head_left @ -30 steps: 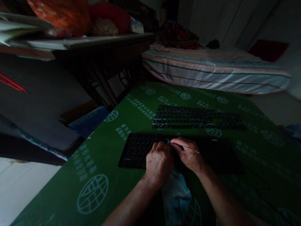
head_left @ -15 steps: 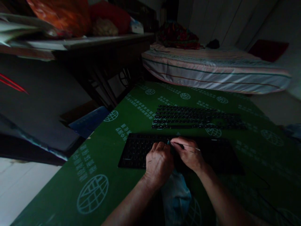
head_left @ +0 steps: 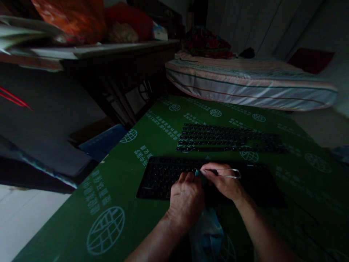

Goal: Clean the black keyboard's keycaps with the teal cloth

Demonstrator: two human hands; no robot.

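A black keyboard body (head_left: 253, 185) lies across the green table, with rows of small key positions at its left; the dim light hides their detail. My left hand (head_left: 187, 198) is closed over its middle, gripping a light blue cloth (head_left: 208, 233) that hangs toward me, with a blue tip showing at the fingertips. Beside it, my right hand (head_left: 225, 182) is closed around a wire keycap puller (head_left: 236, 173), its wire loop sticking out to the right. The right fingertips meet the cloth's tip. Whether a keycap is inside the cloth is hidden.
Loose black keycaps (head_left: 212, 136) lie in rows behind the keyboard. A thin cable (head_left: 302, 213) trails off to the right. Left of the green table (head_left: 147, 134) stands a desk (head_left: 117, 47) loaded with bags. A bed (head_left: 251, 83) with a striped sheet is beyond.
The right hand has turned slightly, so more of the wire loop shows. More blue cloth shows at the fingertips. Both hands remain together over the keyboard's middle.
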